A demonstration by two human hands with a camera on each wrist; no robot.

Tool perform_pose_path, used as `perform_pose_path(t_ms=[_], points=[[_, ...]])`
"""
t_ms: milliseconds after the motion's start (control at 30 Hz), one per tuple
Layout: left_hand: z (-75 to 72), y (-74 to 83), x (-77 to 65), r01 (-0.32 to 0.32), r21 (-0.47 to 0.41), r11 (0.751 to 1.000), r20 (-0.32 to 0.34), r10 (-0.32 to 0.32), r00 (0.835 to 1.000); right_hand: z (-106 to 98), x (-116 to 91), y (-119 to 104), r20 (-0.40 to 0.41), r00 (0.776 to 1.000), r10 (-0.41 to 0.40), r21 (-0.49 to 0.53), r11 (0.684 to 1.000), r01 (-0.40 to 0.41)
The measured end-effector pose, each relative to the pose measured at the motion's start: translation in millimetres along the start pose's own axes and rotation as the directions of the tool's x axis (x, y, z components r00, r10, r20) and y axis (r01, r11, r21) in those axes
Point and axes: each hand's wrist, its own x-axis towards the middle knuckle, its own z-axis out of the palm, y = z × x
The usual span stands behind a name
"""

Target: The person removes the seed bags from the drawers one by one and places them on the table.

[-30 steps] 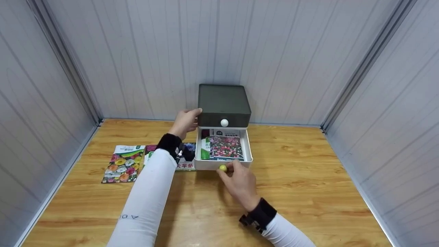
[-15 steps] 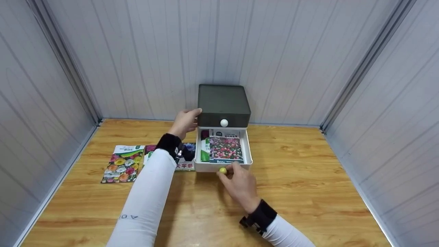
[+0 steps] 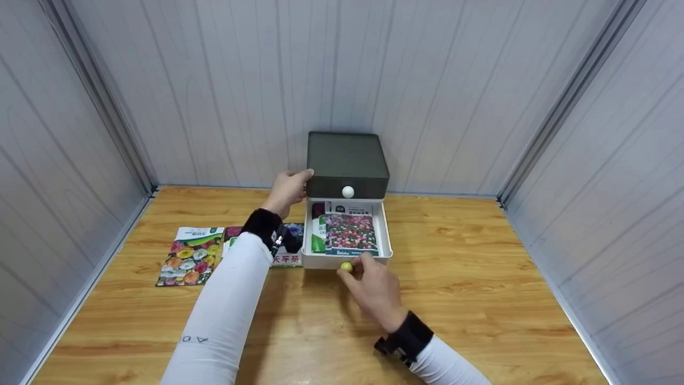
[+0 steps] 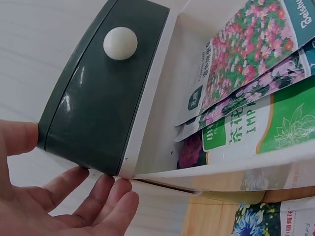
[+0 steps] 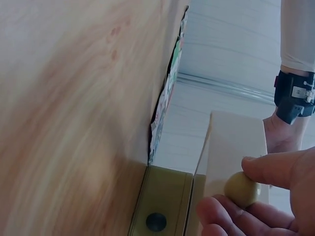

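A small desktop drawer unit (image 3: 347, 155) stands at the back of the table, its dark green top drawer closed, with a white knob (image 3: 348, 191). Below it the white drawer (image 3: 389, 235) is pulled out, holding several flower seed packets (image 3: 350, 232) in a loose stack. My left hand (image 3: 288, 191) grips the unit's upper left front corner. The left wrist view shows its thumb at one edge and the fingers along the side. With thumb and fingers, my right hand (image 3: 377, 289) pinches the white drawer's yellow-green knob (image 5: 242, 189).
More flower seed packets lie on the wooden table (image 3: 454, 299) left of the unit; one packet (image 3: 192, 256) shows fully, others (image 3: 288, 259) are partly behind the left arm. An olive bottom drawer (image 5: 167, 191) with a dark knob shows in the right wrist view. Pale panels enclose the table.
The white drawer has come slightly further out toward me, with my right hand on its knob. More of the packets inside shows. My left hand stays at the corner.
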Motion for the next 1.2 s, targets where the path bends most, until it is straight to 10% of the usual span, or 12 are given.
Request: perform_pose_path(t_ms=[200,367,600,933,1200], points=[[1.1,-8.7,-6.7,-0.089,0.145,0.985,-0.086,0.102,0.991,-12,5,1,0.005,1.000,-0.010,0.025,1.000,0.010],[3.9,-6.9,-17.7,-0.206,0.309,0.928,-0.152,0.263,0.953,-25,17,3,-0.047,0.999,-0.022,0.055,0.998,0.024],[15.4,1.0,-34.5,-0.305,0.381,0.873,-0.093,0.364,0.927,-43,48,5,-0.022,1.000,0.016,0.027,1.000,-0.015],[39.3,-4.7,-50.9,-0.314,0.412,0.856,0.089,0.304,0.948,-51,91,9,0.141,0.981,0.134,-0.137,0.984,-0.114],[55.0,-11.2,-46.4,-0.233,0.555,0.798,0.205,0.140,0.969,-46,109,7,0.254,0.965,0.071,-0.286,0.958,0.004]])
